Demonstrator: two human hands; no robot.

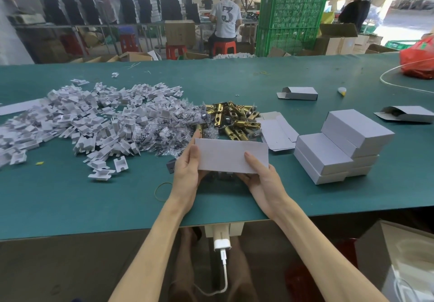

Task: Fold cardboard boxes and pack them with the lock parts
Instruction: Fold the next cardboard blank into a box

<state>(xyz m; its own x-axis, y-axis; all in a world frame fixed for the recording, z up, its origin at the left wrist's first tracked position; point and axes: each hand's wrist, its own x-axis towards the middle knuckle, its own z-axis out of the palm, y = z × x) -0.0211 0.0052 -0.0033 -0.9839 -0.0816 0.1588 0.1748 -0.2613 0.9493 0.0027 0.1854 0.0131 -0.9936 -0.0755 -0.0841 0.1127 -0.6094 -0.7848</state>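
The box (231,155) is held by the left hand (187,172) at nine o'clock, the right hand (260,176) at three; squeezed hard, it could bend.

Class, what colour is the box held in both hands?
Plain pale grey box, seen best in the head view.
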